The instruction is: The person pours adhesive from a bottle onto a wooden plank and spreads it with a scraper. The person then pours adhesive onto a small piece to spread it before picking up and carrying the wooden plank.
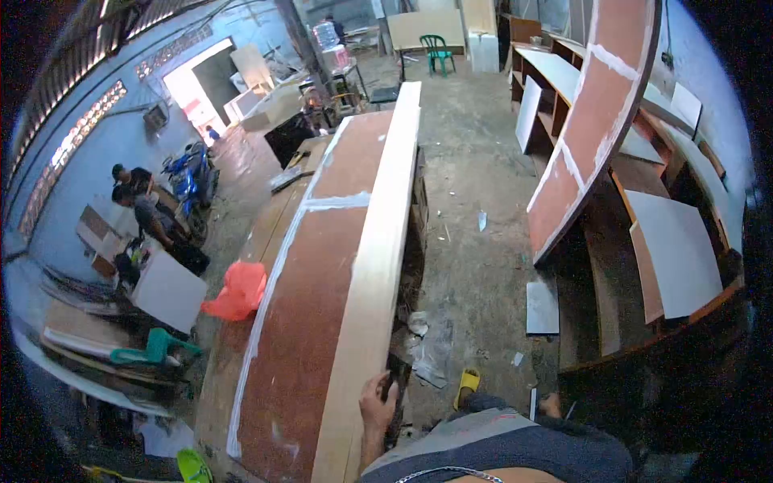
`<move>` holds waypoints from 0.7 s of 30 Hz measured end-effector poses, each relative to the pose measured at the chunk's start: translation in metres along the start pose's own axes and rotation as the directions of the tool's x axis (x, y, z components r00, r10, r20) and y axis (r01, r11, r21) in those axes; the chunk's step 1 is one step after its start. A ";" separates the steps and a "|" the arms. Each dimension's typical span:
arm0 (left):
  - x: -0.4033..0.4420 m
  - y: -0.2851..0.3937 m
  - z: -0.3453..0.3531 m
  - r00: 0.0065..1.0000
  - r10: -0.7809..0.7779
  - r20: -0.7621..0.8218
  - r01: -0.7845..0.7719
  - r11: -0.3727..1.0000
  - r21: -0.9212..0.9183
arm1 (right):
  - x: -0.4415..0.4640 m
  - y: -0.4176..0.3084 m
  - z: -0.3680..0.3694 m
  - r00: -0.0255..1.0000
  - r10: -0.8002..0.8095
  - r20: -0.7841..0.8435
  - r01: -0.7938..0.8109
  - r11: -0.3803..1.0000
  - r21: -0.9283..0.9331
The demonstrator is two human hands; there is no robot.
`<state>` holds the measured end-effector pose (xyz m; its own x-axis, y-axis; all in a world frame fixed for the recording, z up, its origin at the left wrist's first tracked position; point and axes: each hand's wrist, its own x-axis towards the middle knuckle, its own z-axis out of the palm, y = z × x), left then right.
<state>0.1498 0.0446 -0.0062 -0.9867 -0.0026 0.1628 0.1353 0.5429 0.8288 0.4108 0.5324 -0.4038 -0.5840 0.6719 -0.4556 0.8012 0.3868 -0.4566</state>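
Observation:
My left hand (377,406) is at the near right edge of a long pale wooden board (374,278), its fingers curled at the edge. That board lies lengthwise on a reddish-brown panel (310,298) with white filler bands along its seam and across it. Dark space shows just right of the hand, so its fingertips are partly unclear. My right hand does not show clearly. A small skin-coloured shape beyond the shorts looks like a foot.
A red plastic bag (241,291) lies left of the panel. A tall reddish panel (600,121) leans at the right beside wooden shelving (555,105). A yellow sandal (466,385) and scraps are on the floor. Two people (157,213) work at the left near a blue motorcycle (190,181).

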 end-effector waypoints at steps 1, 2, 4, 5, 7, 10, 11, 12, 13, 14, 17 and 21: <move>0.026 0.015 0.018 0.994 0.051 0.101 -0.054 0.998 0.026 | -0.001 0.009 -0.006 0.998 0.048 0.037 -0.051 0.995 0.088; 0.054 0.026 0.041 0.983 0.091 0.162 -0.089 0.996 -0.015 | -0.002 0.019 -0.013 0.994 0.076 0.076 -0.089 0.976 0.200; 0.114 0.058 0.088 0.938 0.228 0.261 -0.226 0.973 -0.039 | 0.001 0.039 -0.019 0.992 0.068 0.102 -0.105 0.902 0.419; 0.140 0.073 0.108 0.898 0.318 0.303 -0.328 0.944 -0.018 | 0.003 0.050 -0.020 0.996 0.039 0.080 -0.073 0.877 0.475; 0.182 0.093 0.155 0.863 0.317 0.394 -0.319 0.946 -0.063 | 0.021 0.048 0.002 0.990 0.061 -0.128 -0.063 0.998 -0.011; 0.223 0.113 0.218 0.757 0.370 0.538 -0.379 0.920 -0.099 | 0.038 0.032 0.000 0.972 0.095 -0.213 -0.135 0.973 -0.185; 0.238 0.121 0.239 0.687 0.424 0.590 -0.452 0.885 -0.109 | 0.044 0.009 -0.005 0.968 0.154 -0.197 -0.176 0.979 -0.099; 0.247 0.125 0.259 0.652 0.417 0.633 -0.461 0.881 -0.105 | 0.055 -0.014 -0.011 0.962 0.200 -0.184 -0.208 0.978 -0.026; 0.254 0.117 0.280 0.645 0.410 0.644 -0.423 0.894 -0.146 | 0.069 -0.035 -0.014 0.958 0.227 -0.174 -0.227 0.974 0.020; 0.264 0.108 0.301 0.638 0.406 0.654 -0.385 0.904 -0.185 | 0.087 -0.059 -0.017 0.954 0.250 -0.165 -0.242 0.968 0.069; 0.312 0.133 0.323 0.582 0.387 0.715 -0.369 0.909 -0.193 | 0.152 -0.133 -0.027 0.948 0.294 -0.126 -0.273 0.949 0.161; 0.399 0.128 0.377 0.651 0.321 0.688 -0.294 0.942 -0.162 | 0.253 -0.207 -0.049 0.952 0.293 -0.093 -0.269 0.940 0.212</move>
<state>-0.2612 0.4299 -0.0371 -0.6612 0.7502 0.0036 0.4318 0.3766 0.8196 0.1041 0.6531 -0.3875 -0.3086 0.8115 -0.4962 0.8819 0.0486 -0.4690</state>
